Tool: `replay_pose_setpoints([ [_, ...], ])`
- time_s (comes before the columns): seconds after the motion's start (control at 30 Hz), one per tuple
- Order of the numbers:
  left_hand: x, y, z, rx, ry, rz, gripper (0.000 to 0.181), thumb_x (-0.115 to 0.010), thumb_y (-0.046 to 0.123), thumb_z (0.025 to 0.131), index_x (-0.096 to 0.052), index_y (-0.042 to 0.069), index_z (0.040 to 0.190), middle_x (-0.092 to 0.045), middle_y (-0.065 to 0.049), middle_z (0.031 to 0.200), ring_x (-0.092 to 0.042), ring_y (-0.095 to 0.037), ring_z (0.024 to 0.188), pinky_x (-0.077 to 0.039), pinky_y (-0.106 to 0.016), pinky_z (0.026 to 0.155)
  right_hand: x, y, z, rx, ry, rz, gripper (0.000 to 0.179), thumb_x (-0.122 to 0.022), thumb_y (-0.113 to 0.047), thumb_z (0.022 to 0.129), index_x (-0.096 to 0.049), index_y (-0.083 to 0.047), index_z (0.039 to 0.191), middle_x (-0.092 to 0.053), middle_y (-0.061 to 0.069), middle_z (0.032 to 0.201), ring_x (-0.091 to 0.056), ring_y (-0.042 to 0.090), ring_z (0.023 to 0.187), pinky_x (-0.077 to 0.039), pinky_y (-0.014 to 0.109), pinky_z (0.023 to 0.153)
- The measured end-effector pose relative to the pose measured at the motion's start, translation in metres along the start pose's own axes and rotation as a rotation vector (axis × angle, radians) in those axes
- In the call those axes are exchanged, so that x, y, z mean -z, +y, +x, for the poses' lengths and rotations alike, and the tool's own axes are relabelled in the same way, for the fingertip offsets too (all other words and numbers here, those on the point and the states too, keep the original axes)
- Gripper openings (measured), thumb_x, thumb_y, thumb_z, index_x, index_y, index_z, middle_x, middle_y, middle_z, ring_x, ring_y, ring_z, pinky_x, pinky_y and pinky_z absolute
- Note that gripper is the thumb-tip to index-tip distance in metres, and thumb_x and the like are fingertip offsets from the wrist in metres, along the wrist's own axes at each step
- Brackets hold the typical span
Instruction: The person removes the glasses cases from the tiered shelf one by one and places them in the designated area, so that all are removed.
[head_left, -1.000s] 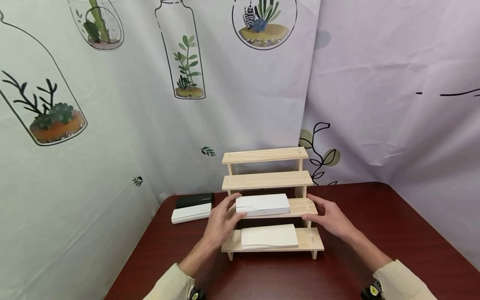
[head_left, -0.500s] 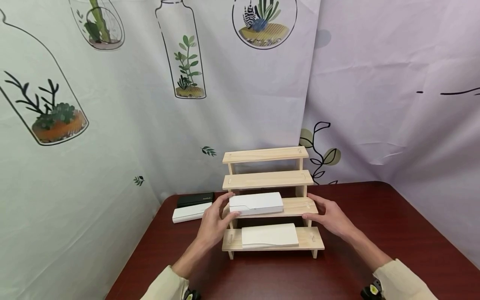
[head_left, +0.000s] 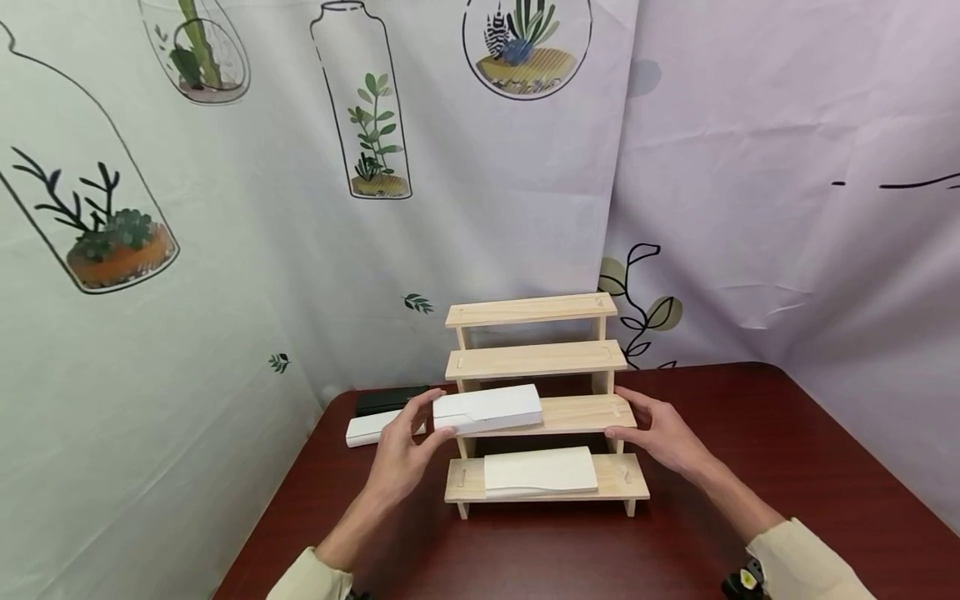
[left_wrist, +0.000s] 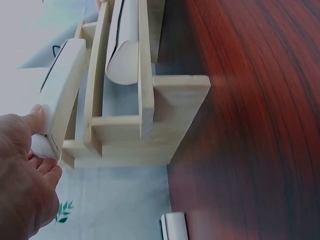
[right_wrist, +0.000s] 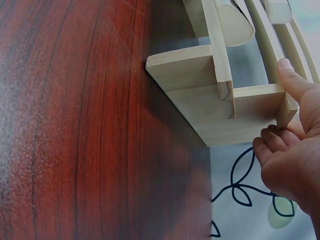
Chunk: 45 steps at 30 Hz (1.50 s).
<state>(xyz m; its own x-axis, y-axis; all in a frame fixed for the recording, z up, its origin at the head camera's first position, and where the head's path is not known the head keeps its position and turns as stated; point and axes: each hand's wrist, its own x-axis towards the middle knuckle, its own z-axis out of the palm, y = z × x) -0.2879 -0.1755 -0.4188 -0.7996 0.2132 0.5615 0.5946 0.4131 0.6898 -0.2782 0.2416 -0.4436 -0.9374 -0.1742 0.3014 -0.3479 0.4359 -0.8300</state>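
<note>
My left hand (head_left: 399,457) pinches the left end of a white case (head_left: 487,406), shaped like a glasses case, thumb in front and fingers behind. The case slants across the second tier from the bottom of a wooden step rack (head_left: 537,361), its left end jutting past the shelf. Whether it touches the shelf is unclear. With thumb and fingers, my right hand (head_left: 666,435) grips that same tier's right end; the right wrist view shows the thumb (right_wrist: 290,75) on the board's edge. Another whitish case (head_left: 540,472) lies on the bottom tier.
At the table's back left, a black case (head_left: 386,401) and a white case (head_left: 369,428) lie side by side, partly behind my left hand. The rack stands on a dark red wooden table (head_left: 540,554). A curtain printed with plants (head_left: 480,225) hangs behind.
My left hand has moved left, drawing the white case along the tier until it overhangs the left end and tilts slightly. The right hand has kept its grip in place.
</note>
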Motion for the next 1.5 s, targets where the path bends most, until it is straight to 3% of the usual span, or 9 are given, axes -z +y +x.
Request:
replay_pose_setpoints([
  [0.2,0.019,-0.006,-0.009,-0.018,0.019,0.004,0.061,-0.082,0.009,0.093,-0.058,0.01,0.149,-0.06,-0.013,0.15,-0.055,-0.029,0.141,-0.046,-0.042,0.111,-0.001,-0.001,0.0,0.001,0.008,-0.003,0.084,-0.084,-0.019,0.094,-0.038,0.011,0.158,-0.057,0.034,0.146,-0.065,0.042,0.125,-0.059,0.031,0.086],
  [0.4,0.034,-0.013,-0.017,-0.007,0.03,-0.013,0.062,-0.081,0.005,0.093,-0.057,0.014,0.15,-0.06,-0.013,0.15,-0.056,-0.031,0.14,-0.053,-0.041,0.104,-0.001,-0.001,-0.001,-0.008,0.006,-0.003,0.084,-0.084,-0.019,0.095,-0.038,0.011,0.158,-0.057,0.033,0.146,-0.065,0.041,0.126,-0.059,0.031,0.086],
  [0.53,0.042,-0.017,-0.022,0.002,0.051,-0.004,0.062,-0.081,0.004,0.093,-0.057,0.013,0.15,-0.061,-0.017,0.149,-0.059,-0.034,0.137,-0.055,-0.024,0.098,-0.001,0.0,-0.001,-0.007,0.001,0.014,0.084,-0.084,-0.018,0.095,-0.037,0.011,0.159,-0.057,0.034,0.146,-0.065,0.041,0.125,-0.06,0.032,0.086],
  [0.63,0.048,-0.019,-0.024,0.013,0.066,0.017,0.062,-0.082,0.004,0.093,-0.058,0.013,0.149,-0.062,-0.015,0.147,-0.06,-0.034,0.135,-0.053,-0.018,0.096,-0.001,0.001,0.0,-0.004,-0.001,0.024,0.084,-0.084,-0.017,0.095,-0.037,0.012,0.158,-0.057,0.034,0.145,-0.066,0.04,0.124,-0.06,0.032,0.086],
  [0.83,0.058,-0.024,-0.03,0.05,0.091,0.037,0.064,-0.083,0.002,0.091,-0.058,0.013,0.149,-0.065,-0.013,0.143,-0.063,-0.032,0.131,-0.056,-0.022,0.095,-0.001,-0.001,0.0,-0.006,-0.004,0.02,0.085,-0.084,-0.017,0.095,-0.036,0.012,0.158,-0.056,0.034,0.146,-0.065,0.041,0.125,-0.06,0.032,0.087],
  [1.1,0.07,-0.03,-0.036,0.084,0.133,0.079,0.062,-0.084,0.004,0.091,-0.06,0.013,0.147,-0.063,-0.012,0.145,-0.064,-0.035,0.13,-0.052,-0.013,0.094,-0.001,0.0,-0.001,-0.002,0.0,0.023,0.084,-0.083,-0.016,0.095,-0.036,0.012,0.158,-0.057,0.034,0.145,-0.066,0.04,0.124,-0.06,0.032,0.086],
  [1.5,0.082,-0.037,-0.046,0.14,0.185,0.113,0.059,-0.084,0.007,0.092,-0.061,0.016,0.146,-0.065,-0.009,0.145,-0.064,-0.032,0.129,-0.049,-0.014,0.099,-0.002,0.002,-0.001,-0.004,-0.004,0.027,0.084,-0.083,-0.016,0.095,-0.035,0.012,0.159,-0.056,0.035,0.146,-0.065,0.041,0.125,-0.06,0.033,0.087],
])
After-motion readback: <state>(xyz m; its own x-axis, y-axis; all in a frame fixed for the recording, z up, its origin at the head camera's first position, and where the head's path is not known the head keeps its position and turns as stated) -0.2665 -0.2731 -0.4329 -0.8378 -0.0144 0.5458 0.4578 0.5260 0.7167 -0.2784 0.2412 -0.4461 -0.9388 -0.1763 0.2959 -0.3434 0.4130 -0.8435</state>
